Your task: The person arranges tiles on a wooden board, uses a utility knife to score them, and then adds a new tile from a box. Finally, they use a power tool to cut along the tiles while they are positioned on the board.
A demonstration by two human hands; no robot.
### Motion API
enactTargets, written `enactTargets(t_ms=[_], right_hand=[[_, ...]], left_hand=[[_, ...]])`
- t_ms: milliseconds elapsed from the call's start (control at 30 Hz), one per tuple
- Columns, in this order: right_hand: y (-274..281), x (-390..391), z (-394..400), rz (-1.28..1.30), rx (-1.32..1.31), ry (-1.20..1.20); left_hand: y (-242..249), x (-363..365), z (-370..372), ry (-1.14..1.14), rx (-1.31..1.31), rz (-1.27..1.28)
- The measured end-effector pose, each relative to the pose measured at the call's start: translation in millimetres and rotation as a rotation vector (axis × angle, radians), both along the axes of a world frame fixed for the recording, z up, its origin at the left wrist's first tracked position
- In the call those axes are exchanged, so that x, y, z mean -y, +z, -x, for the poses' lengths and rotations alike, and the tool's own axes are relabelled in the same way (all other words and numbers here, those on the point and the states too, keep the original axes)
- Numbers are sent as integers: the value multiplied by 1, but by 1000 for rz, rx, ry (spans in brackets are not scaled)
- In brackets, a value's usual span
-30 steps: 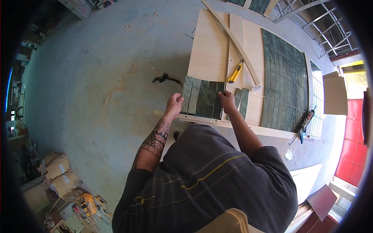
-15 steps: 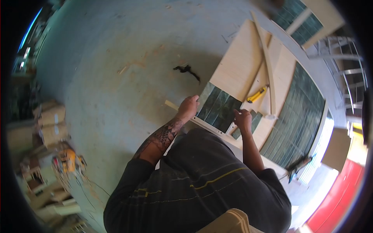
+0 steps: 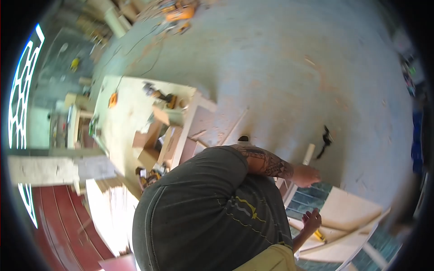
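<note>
My left hand [image 3: 305,176], on the tattooed arm, is closed at the edge of a dark green slatted panel [image 3: 307,198]; what its fingers hold is hidden. A pale wooden strip [image 3: 309,154] sticks out beyond that hand. Over the panel's near side is my right hand [image 3: 312,220], its fingers loosely bent and apart, with nothing visible in them. Just beyond it a yellow utility knife [image 3: 319,235] lies on the light wooden board [image 3: 348,207], partly hidden by the hand. A long curved strip [image 3: 361,228] crosses the board.
To the left stands a workbench [image 3: 131,83] bearing a drill [image 3: 169,99], an orange tool [image 3: 113,100] and an open cardboard box [image 3: 147,140]. A black object [image 3: 324,142] lies on the floor. Orange power tools [image 3: 180,13] and a cord lie farther off.
The view has swung left, bringing the workbench into sight and moving the panel to the lower right. My right hand's fingers have loosened from their pinch at the panel's edge.
</note>
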State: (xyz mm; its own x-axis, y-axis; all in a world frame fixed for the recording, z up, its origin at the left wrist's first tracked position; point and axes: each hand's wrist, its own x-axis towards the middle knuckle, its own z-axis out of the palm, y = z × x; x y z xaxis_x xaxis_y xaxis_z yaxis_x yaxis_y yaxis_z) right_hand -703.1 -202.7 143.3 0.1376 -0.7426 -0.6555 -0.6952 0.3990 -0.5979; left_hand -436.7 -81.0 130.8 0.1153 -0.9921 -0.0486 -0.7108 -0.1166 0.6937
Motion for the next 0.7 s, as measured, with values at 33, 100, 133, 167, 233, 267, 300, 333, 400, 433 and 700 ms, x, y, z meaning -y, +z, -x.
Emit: enactTargets(t_ms=[33, 100, 133, 167, 233, 267, 300, 333, 400, 433, 700], right_hand=[[8, -1, -16, 36, -1, 57], [15, 1, -45, 77, 22, 176], [22, -1, -60, 92, 44, 242], [24, -3, -75, 92, 45, 273], [24, -11, -110, 114, 66, 363], [28, -22, -128, 114, 66, 392], [34, -36, -148, 152, 62, 434], [38, -51, -165, 192, 60, 474], [35, -78, -193, 222, 8, 554], [30, -95, -206, 210, 26, 592], [-11, -291, -303, 87, -52, 1012]], left_hand=[[11, -16, -12, 49, 4, -10], [25, -49, -34, -36, -154, -24], [35, -73, -48, -3, -156, -22], [46, -104, -66, 28, -247, -76], [58, -185, -97, 181, -372, -94], [59, -233, -109, 298, -408, -59], [60, -282, -119, 418, -434, -45], [64, -332, -126, 535, -460, -28], [63, -438, -130, 957, -702, 24], [52, -489, -124, 1200, -563, 266], [-132, -853, -103, 2188, -64, -277]])
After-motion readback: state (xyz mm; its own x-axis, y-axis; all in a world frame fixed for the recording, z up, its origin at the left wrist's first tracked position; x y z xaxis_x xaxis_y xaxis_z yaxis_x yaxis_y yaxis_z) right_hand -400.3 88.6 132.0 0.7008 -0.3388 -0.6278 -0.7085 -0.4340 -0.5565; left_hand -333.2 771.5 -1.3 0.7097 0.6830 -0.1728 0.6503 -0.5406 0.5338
